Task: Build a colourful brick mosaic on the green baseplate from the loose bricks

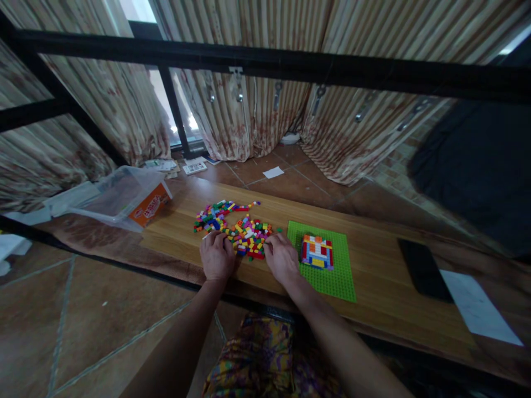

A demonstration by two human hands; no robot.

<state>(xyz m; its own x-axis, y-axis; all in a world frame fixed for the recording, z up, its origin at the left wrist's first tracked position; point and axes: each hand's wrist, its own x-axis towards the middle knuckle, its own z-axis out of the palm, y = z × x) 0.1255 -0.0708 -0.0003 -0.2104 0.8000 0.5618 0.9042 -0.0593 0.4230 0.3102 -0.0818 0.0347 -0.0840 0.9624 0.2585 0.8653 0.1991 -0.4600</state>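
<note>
A loose pile of small coloured toy building bricks lies on the wooden board in front of me. My left hand rests at the pile's near left edge, its fingers curled down; whatever they may hold is hidden. At the pile's right edge is my right hand, also with bent fingers and fingertips at the bricks; I cannot make out what is in them. Just right of that hand lies a green baseplate. A low, roughly square multicoloured brick build sits on it.
A clear plastic box with an orange label stands at the board's left end. To the right lie a dark phone-like slab and a white sheet. A black metal bar crosses ahead, before striped curtains.
</note>
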